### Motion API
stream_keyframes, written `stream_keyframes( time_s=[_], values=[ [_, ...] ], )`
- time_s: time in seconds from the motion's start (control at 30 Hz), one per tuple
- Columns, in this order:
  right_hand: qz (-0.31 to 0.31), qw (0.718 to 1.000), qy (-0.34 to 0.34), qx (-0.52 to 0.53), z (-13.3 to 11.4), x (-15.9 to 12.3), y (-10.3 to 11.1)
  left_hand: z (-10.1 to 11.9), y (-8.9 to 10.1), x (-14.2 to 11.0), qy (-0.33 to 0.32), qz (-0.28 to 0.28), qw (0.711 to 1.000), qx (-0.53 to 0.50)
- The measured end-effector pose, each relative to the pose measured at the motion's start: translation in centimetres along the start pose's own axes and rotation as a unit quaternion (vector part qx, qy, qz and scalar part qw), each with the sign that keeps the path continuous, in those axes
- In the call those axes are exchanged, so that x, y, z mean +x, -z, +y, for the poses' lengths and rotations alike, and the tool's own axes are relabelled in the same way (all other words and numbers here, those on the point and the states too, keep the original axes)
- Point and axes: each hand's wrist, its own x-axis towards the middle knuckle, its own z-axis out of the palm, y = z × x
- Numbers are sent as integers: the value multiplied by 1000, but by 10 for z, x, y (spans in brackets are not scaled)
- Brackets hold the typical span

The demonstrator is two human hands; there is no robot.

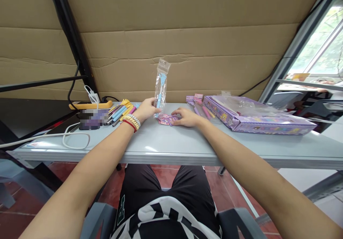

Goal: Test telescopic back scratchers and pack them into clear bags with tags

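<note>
The left hand [146, 111] rests at the far part of the grey table [187, 146] and holds a clear plastic bag [161, 83] by its lower end, the fingers closed round it. The bag stands upright with its long axis close to vertical, leaning a little to the right at the top. Inside it is a blue stick toy [160, 88] whose small splayed hand points up and whose handle runs down toward the fingers. The bag's open top rises above the toy in front of the cardboard wall [187, 35].

The right hand [187, 118] lies palm down on the table just to the right of the left hand, fingers flat and close together, their tips on a small heap of pink cards [166, 119] that lies between the two hands. It grips nothing that can be seen.

On the left wrist are coiled bands [132, 121] in yellow, white and red. Just left of that hand lies a bundle of coloured stick toys [120, 112], long axes running away from the person and to the right. Further left are an orange power strip [89, 105] with a white plug and a white cable [64, 137] looped on the table. To the right of the right hand lie a few bagged toys [199, 106], and beside them a flat purple box [257, 119] with clear bags lying on it
</note>
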Motion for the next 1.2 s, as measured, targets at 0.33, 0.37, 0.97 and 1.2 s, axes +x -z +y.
stream_keyframes(
  time_s=[0.33, 0.37, 0.97, 1.2],
  values=[
    [-3, 1000, -1, 7, -4, 0, -1, 4, 2, -3, -21, 53, 961, 270],
    [7, 1000, 2, 11, -5, 0, 0, 4, 1, -3, -20, 55, 958, 282],
    [240, 909, -71, 334, -11, -4, 15, 2, -1, -6, -121, -1, 948, 296],
    [452, 875, -139, 102, 6, -10, 30, -1, 3, -5, -191, -38, 916, 352]
  ],
)
